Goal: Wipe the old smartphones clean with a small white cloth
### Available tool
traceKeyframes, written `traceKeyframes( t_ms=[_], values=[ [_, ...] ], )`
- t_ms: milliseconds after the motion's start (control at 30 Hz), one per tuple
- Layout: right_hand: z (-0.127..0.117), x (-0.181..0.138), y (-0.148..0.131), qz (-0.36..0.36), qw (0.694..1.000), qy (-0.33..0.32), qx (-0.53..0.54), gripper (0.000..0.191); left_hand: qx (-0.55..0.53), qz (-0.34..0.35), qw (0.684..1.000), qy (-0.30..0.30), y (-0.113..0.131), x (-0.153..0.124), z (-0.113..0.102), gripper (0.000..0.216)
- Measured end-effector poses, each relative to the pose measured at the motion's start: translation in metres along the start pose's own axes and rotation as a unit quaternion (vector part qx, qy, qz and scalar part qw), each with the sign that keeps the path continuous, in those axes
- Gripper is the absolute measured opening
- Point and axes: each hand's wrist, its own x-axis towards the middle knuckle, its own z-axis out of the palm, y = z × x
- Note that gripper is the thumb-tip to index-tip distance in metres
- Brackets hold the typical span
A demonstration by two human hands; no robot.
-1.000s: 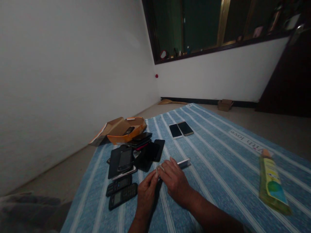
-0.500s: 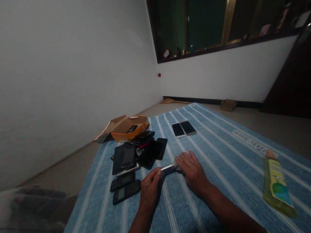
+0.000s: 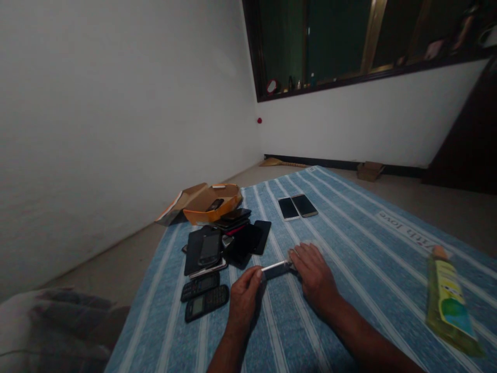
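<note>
A phone with a pale edge [image 3: 274, 266] is held nearly edge-on just above the striped cloth. My left hand [image 3: 243, 294] grips its left end, thumb on top. At the other end, the fingers of my right hand [image 3: 312, 272] curl closed over a small crumpled greyish piece, like a bit of cloth, pressed against the phone. Most of that piece is hidden. Left of my hands lie two keypad phones [image 3: 207, 302] and a loose pile of dark smartphones [image 3: 209, 247]. Beyond them, two smartphones [image 3: 305, 205] rest side by side.
An opened orange cardboard box [image 3: 202, 216] with a phone inside stands behind the pile. A bottle of yellow-green liquid [image 3: 450, 305] lies at the right on the blue striped cloth [image 3: 349, 248]. White walls, a window and a small carton [image 3: 369, 171] are farther back.
The whole view has shifted slightly. My right hand has slid a little to the right along the phone's end, and more of the pale edge shows. My left hand keeps its grip.
</note>
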Motion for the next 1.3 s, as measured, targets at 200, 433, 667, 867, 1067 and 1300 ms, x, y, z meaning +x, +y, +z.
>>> traceKeyframes(
  t_ms=[200, 433, 667, 867, 1067, 1300],
  values=[
    [0.001, 0.008, -0.017, 0.006, 1.000, -0.030, 0.007, 0.038, -0.009, -0.004, 1.000, -0.008, -0.004, 0.000, 0.000, 0.043],
    [-0.004, 0.004, -0.011, 0.076, 0.995, -0.065, -0.005, 0.047, -0.008, -0.011, 1.000, -0.009, -0.002, -0.001, 0.000, 0.045],
    [-0.014, 0.003, 0.021, 0.155, 0.983, -0.015, 0.101, 0.049, -0.009, -0.010, 1.000, -0.015, 0.002, -0.002, 0.001, 0.043],
    [-0.023, 0.005, 0.048, 0.311, 0.930, 0.040, 0.192, 0.039, -0.006, -0.009, 1.000, -0.001, 0.002, -0.005, 0.001, 0.042],
    [-0.027, 0.003, 0.059, 0.480, 0.845, 0.039, 0.234, 0.039, -0.006, -0.025, 1.000, 0.006, 0.003, -0.006, -0.004, 0.043],
    [-0.026, 0.003, 0.064, 0.549, 0.798, 0.045, 0.246, 0.040, -0.023, -0.037, 0.999, -0.023, 0.003, -0.007, -0.008, 0.041]
  ],
)
